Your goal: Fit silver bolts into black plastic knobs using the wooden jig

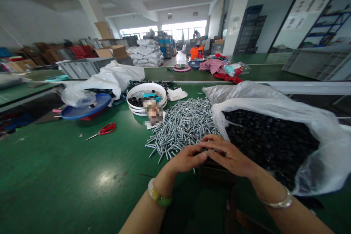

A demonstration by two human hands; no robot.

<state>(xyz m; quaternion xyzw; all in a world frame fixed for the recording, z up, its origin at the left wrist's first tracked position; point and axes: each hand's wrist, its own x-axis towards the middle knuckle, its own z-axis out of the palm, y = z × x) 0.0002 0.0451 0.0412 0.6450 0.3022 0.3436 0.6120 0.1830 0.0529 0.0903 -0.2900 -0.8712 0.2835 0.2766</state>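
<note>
My left hand [188, 159] and my right hand [229, 155] meet at the fingertips above a dark block-like fixture [218, 172] on the green table. Both have their fingers bent and closed around something small and dark, mostly hidden by the fingers, so its kind cannot be told. Just beyond the hands spreads a heap of loose silver screws [189, 120]. To the right, an opened white plastic bag [326, 128] holds many small black plastic parts [268, 142].
Red-handled scissors [107, 128] lie on the green table [68, 175]. Stacked white bowls [134, 109] hold black parts and small metal pieces. A blue tray [85, 108] sits at left, near a grey crate [85, 68]. Far back, a person [197, 36] stands near stacked sacks [146, 53].
</note>
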